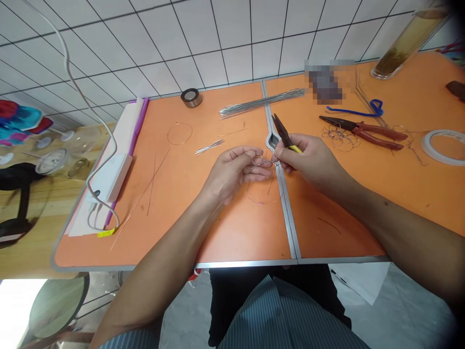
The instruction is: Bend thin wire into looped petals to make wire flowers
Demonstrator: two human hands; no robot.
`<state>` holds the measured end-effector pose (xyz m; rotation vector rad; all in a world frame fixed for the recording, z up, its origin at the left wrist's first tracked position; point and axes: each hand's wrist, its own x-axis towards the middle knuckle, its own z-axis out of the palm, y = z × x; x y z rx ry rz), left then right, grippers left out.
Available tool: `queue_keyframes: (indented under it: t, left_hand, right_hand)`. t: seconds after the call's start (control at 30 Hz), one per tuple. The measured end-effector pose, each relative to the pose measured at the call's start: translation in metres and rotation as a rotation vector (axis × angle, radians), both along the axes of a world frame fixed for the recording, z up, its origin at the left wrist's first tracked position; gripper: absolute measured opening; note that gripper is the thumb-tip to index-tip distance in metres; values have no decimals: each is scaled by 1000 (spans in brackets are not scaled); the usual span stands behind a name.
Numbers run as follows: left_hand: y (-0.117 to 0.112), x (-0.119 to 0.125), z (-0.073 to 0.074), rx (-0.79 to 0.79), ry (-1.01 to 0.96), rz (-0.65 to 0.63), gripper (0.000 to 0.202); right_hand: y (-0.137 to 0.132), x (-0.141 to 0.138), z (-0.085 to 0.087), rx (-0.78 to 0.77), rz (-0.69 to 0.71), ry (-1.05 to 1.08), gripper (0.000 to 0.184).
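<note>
Hands meet above the metal centre seam of an orange folding table (247, 264), the left hand (234, 169) curled nearly shut, pinching a small looped wire piece (262, 162) between thumb and fingertips. The right hand (308, 157) is closed around yellow-gripped needle-nose pliers (281, 135), their dark tips pointing up and away from the wire while its fingers reach toward the same piece. A thin copper wire ring (263, 199) lies on the table just beneath the hands. Small bends like these appear best served by a short pinch close to the working point, with both wrists low and the hands braced together so each loop stays where it is set. Toward the far edge lies a bundle of straight silver wires (261, 103). Right of the seam, a tangle of small wire rings (339, 138) sits beside red-handled pliers (378, 135), below a bent blue cord (363, 111). A white tape roll (439, 148) rests at the right edge.
</note>
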<state>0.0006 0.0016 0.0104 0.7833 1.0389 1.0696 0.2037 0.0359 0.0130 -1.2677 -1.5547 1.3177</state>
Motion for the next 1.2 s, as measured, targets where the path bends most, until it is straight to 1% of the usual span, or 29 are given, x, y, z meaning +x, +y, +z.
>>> queue_keyframes:
  t: [0.13, 0.27, 0.37, 0.53, 0.63, 0.7, 0.8, 0.9, 1.03, 1.2]
  left_hand:
    - [-1, 0, -2, 27, 43, -11, 10]
    - [-2, 0, -4, 85, 58, 26, 19]
    - [-2, 0, -6, 100, 57, 39, 22]
    - [-2, 0, -5, 96, 53, 17, 29]
    - [-2, 0, -5, 80, 31, -18, 30]
    - [-3, 1, -6, 79, 27, -38, 30]
    - [-3, 2, -9, 83, 45, -24, 26]
    - [-3, 3, -9, 58, 48, 4, 24]
    - [-3, 3, -7, 28, 55, 22, 21]
    - [-4, 5, -5, 31, 49, 33, 17]
  right_hand:
    - [-1, 0, 1, -10, 5, 12, 10]
    - [1, 0, -1, -23, 11, 31, 11]
    - [1, 0, -2, -24, 11, 34, 10]
    - [-1, -2, 1, 13, -1, -1, 13]
    - [-2, -1, 1, 17, 18, -5, 13]
    - [-1, 0, -1, 27, 45, -9, 12]
    - [1, 2, -5, 56, 73, -25, 11]
    - [1, 2, -5, 68, 76, -36, 10]
    - [1, 2, -3, 62, 68, -49, 11]
    - [2, 2, -4, 81, 62, -54, 10]
